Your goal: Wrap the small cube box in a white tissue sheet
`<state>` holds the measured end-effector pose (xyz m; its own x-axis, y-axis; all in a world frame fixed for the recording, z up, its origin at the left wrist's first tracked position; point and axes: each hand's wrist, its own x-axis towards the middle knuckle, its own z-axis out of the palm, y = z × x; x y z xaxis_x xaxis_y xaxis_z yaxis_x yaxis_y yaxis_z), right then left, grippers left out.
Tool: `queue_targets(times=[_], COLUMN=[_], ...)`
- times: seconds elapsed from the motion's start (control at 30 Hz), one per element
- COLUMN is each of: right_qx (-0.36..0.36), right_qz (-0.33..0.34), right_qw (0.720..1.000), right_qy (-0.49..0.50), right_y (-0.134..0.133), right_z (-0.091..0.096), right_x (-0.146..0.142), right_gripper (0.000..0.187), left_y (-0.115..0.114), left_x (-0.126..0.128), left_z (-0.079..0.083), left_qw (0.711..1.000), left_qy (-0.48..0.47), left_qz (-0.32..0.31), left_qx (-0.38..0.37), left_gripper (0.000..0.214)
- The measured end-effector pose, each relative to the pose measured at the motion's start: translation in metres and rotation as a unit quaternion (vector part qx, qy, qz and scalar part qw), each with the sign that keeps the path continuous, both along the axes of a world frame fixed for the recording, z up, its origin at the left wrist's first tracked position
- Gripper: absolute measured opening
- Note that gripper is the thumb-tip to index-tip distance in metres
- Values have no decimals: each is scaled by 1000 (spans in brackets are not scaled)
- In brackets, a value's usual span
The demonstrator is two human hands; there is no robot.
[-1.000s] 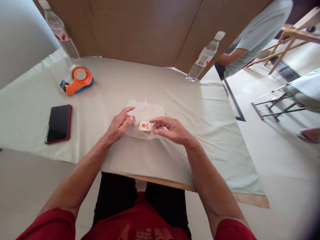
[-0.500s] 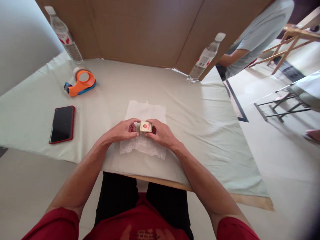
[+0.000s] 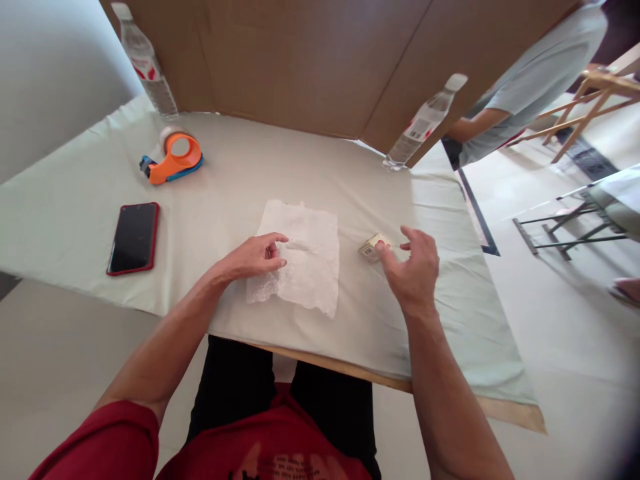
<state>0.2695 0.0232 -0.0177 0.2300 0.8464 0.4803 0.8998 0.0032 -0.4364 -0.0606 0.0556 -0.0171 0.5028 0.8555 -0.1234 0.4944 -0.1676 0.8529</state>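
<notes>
My small box sits to the right of the white sheet, by my right thumb.
My right hand is well right of the sheet, its fingers spread wide and its thumb tip overlapping the box's near right corner; I cannot tell whether the thumb presses on it, but no finger closes round the other side. The box lies turned at an angle, apart from the sheet. My left hand is at the sheet's left edge, thumb and forefinger parted over it with nothing between them. Well left of the sheet lies a red-edged phone; beyond the sheet, to the left, is an orange tape dispenser.
</notes>
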Motion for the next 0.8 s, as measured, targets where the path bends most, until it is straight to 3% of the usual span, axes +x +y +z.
queue_targets(times=[0.03, 0.1, 0.17, 0.27, 0.4, 0.5, 0.7, 0.8], right_qx=[-5, -99, -200, -250, -202, -152, -58, -55], right_qz=[20, 78, 102, 115, 151, 142, 69, 16], right_qw=[1000, 992, 974, 961, 967, 977, 992, 993], right_qy=[12, 32, 12, -25, -39, -56, -93, -103], right_y=[-2, -4, -2, 4, 14, 15, 7, 9], right_z=[5, 13, 14, 3, -17, -24, -10, -8], right_x=[-11, -35, -55, -72, -76, -73, -46, -22], right_gripper=[45, 34, 40, 57, 58, 54, 42, 58], left_y=[0, 1, 2, 3, 4, 3, 2, 1], left_x=[0, 1, 1, 2, 4, 5, 4, 4], left_z=[-1, -2, -4, -6, -13, -18, -16, -15], left_qw=[1000, 999, 996, 985, 964, 951, 950, 948], left_qy=[-5, -17, -23, 6, 107, 172, 189, 193], left_qz=[8, 30, 58, 60, -41, -54, -65, -67], left_qx=[8, 30, 67, 159, 242, 251, 241, 244], left_gripper=[51, 46, 40, 37, 44, 53, 67, 72])
